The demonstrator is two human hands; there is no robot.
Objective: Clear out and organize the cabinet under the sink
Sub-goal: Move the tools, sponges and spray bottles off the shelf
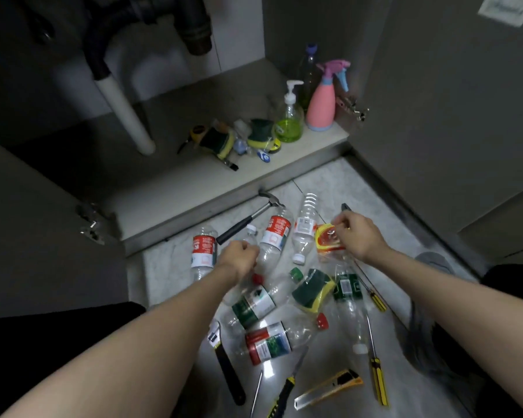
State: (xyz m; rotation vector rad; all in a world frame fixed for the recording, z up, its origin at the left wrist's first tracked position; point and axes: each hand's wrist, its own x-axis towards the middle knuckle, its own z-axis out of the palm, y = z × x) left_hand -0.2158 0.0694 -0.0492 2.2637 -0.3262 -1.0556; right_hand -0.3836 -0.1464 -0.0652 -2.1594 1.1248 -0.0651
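So the cabinet (pixel 194 182) under the sink is open, and most of the junk is spread on the tile floor (pixel 360 188) right in front of its lower edge. The right hand (pixel 358 236) has its fingers (pixel 340 222) pinched on a crumpled bottle with a yellow and red label (pixel 328 241), down among the other bottles. The left hand (pixel 239 256) is curled up loosely near a small clear bottle with a white cap (pixel 250 232); can't tell if it's actually gripping it. A hammer (pixel 251 217) lies along the cabinet's front edge, a green and yellow sponge (pixel 311 292) sits mid-pile, and screwdrivers, a wrench (pixel 227 363) and a utility knife (pixel 329 389) lie nearer the person. Inside, at the right corner of the cabinet floor, there's a pink spray bottle (pixel 322 107), a green soap pump (pixel 289 122) and more sponges.
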